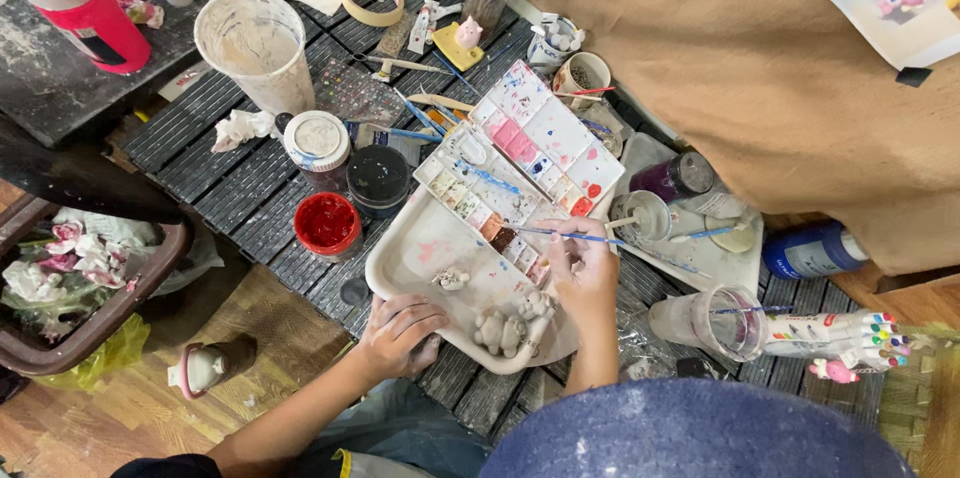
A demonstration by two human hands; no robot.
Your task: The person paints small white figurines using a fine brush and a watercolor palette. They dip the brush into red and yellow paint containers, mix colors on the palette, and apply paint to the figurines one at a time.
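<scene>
1. Your right hand (585, 273) keeps a closed grip on a thin blue paintbrush (560, 234), tip over the paint palette (520, 163), so colour sits within a short reach.
2. Your left hand (398, 330) lies open, fingers spread on the near rim of the white tray (410, 253), steadying it.
3. The small unpainted clay figure (503, 330) lies in the tray between both hands.
4. The open red paint jar (327, 224) stands on the worktop (235, 188) just left of the tray.

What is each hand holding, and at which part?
The right hand holds a blue brush near its rear end. The left hand holds nothing; it rests at the tray edge.
</scene>
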